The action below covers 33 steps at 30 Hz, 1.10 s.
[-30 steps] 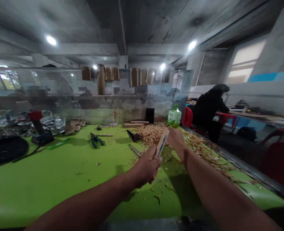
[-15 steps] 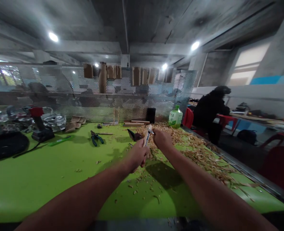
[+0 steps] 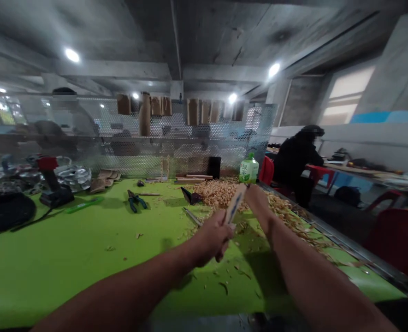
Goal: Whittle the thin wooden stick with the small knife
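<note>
My left hand (image 3: pixel 212 237) is closed around the lower part of a pale wooden strip (image 3: pixel 236 203) with blue marks on its face. The strip tilts up and to the right above the green table. Close to its upper end, my right hand (image 3: pixel 257 199) is closed on a small metal-bladed tool (image 3: pixel 247 186), mostly hidden by the fist. Behind both hands lies a heap of wood shavings (image 3: pixel 214 191). A thin grey tool (image 3: pixel 192 216) rests on the table left of the strip, below a dark wedge-shaped object (image 3: pixel 190 195).
Pliers (image 3: pixel 135 201), a green-handled tool (image 3: pixel 84 204) and a red-and-black power tool (image 3: pixel 53 182) are on the left. A green bottle (image 3: pixel 248 168) stands behind the shavings, near a perforated metal screen (image 3: pixel 197 154). A person (image 3: pixel 295 161) in black sits to the right.
Both hands and the wooden strip have shifted right in view, and my right hand has moved outward near the strip's upper end. The view has turned slightly, and the thin grey tool shows more fully.
</note>
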Tool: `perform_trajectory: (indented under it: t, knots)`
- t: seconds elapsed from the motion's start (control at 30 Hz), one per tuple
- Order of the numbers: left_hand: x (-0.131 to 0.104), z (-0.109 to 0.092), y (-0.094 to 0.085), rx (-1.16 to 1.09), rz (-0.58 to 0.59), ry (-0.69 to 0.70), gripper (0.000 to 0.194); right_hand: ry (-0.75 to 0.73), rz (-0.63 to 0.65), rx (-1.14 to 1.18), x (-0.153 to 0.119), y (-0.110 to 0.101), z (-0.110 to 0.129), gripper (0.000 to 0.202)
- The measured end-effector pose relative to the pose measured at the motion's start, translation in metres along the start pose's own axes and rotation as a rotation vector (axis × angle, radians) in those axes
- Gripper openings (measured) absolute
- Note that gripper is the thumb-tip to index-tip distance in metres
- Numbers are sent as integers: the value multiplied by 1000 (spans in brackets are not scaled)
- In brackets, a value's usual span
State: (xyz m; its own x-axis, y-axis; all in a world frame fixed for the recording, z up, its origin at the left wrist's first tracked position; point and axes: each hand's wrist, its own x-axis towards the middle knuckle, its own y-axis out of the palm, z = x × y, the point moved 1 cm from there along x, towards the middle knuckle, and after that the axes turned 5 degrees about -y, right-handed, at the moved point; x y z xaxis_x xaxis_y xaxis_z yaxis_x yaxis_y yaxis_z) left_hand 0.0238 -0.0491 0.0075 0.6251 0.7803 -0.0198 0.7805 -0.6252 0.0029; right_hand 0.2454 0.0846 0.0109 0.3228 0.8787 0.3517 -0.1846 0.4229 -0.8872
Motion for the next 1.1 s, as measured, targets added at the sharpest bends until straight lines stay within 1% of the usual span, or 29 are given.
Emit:
perform_trajectory:
  t: [0.03,0.1,0.17,0.2,0.27,0.37,0.47,0.57,0.63,0.73,0.77,0.83,0.93,0.97,1.03,1.1]
  knots:
    - [5,2,-6,-48,-45,-8,24,9,-12,-6,0,0,4,43]
    - [15,5,-22,-133,-161,-21,19,-45,-56,41,-5,2,22,42]
    - [23,6,-36,-181,-249,-29,12,-137,-85,62,-16,7,43,38]
    - [25,5,-40,-189,-274,-30,9,-192,-97,62,-23,9,52,37]
    - [26,4,-43,-179,-281,-23,8,-304,-110,53,-35,12,66,35]
    - [23,2,-37,-139,-248,23,10,-398,-98,9,-48,11,73,34]
    - [21,3,-33,-96,-245,43,10,-430,-91,-41,-50,7,71,32]
    - [21,4,-32,-61,-245,20,11,-401,-87,-80,-46,5,68,32]
    - [22,4,-33,-56,-235,8,12,-389,-92,-93,-43,6,66,31]
    - [18,1,-32,-62,-227,-21,14,-414,-106,-83,-35,10,63,31]
    - [15,0,-30,-55,-225,-33,16,-396,-101,-68,-31,11,60,32]
    - [8,-3,-24,-10,-172,-34,20,-282,-65,-29,-22,12,48,33]
    - [-1,-4,-11,31,29,44,27,-63,-7,8,-7,8,21,34]
    - [-2,-3,-9,2,65,72,28,-16,-3,9,-3,6,14,35]
    - [1,-1,-11,-63,22,67,28,16,-25,23,3,3,6,38]
    - [8,1,-20,-123,-64,32,26,-9,-53,48,2,4,10,40]
